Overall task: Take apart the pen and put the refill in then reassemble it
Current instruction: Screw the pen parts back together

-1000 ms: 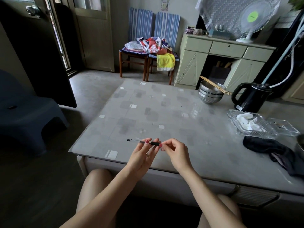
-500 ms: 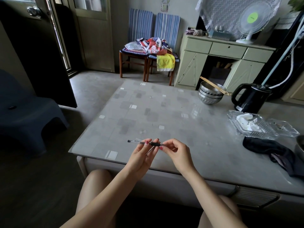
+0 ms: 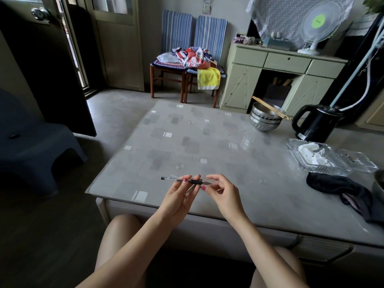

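Pen [image 3: 184, 180] lying level above bench [image 3: 259, 183], left hand [image 3: 179, 194] pinching barrel, right hand [image 3: 221, 191] fingertips closing on tip.

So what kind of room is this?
Probably a lived-in home room for eating: stacked steel bowls with wooden chopsticks, a black electric kettle, and striped blue chairs piled with clothes.
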